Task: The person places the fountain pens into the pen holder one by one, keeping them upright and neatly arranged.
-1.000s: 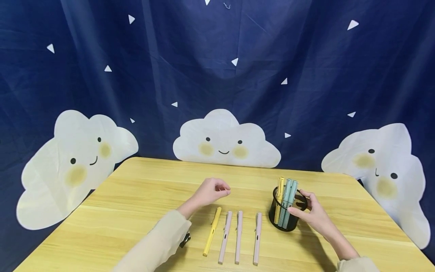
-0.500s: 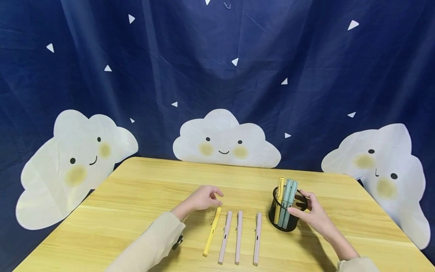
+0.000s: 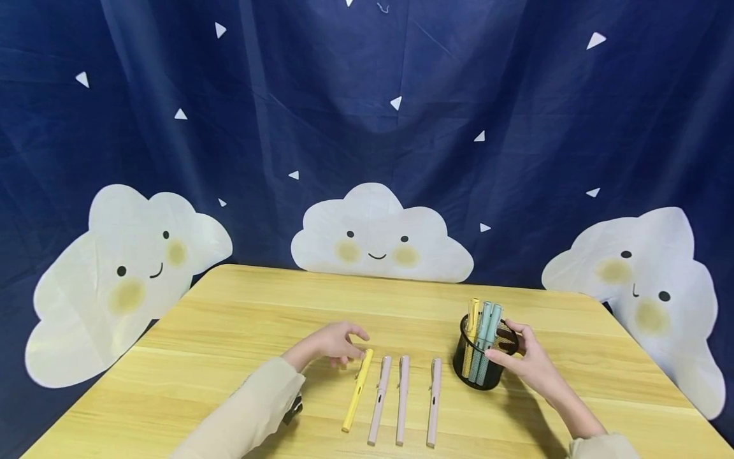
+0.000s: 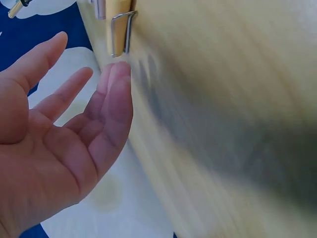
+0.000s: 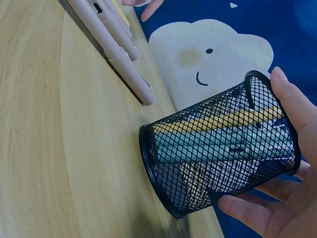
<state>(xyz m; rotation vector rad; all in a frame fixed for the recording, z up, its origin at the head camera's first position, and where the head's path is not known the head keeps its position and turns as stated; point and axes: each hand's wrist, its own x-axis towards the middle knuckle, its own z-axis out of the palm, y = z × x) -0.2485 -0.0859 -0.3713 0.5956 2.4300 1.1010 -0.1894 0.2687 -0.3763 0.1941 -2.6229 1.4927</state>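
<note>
My left hand (image 3: 335, 343) reaches over the cap end of a yellow pen (image 3: 357, 393), which lies on the table. In the left wrist view its fingers (image 4: 113, 99) are extended just off the pen's clip, holding nothing; whether they touch the cap I cannot tell. Thumb and fingers of my right hand (image 3: 533, 364) grip the rim of a black mesh pen holder (image 3: 460, 362). Upright inside it stand a yellow pen (image 3: 473, 315) and two teal pens (image 3: 485, 319). Between the hands lie three pale lilac pens: a left one (image 3: 379, 401), a middle one (image 3: 402, 401) and a right one (image 3: 434, 401).
The light wooden table (image 3: 229, 319) carries all the pens and the holder. Behind its far edge hangs a dark blue curtain (image 3: 344, 146) with white clouds and small triangles. A black strap or device (image 3: 293, 410) shows beneath the left sleeve.
My left hand has come down and left to the yellow pen's cap end, its fingers spreading. The right hand, the pen holder and the pens have stayed where they were.
</note>
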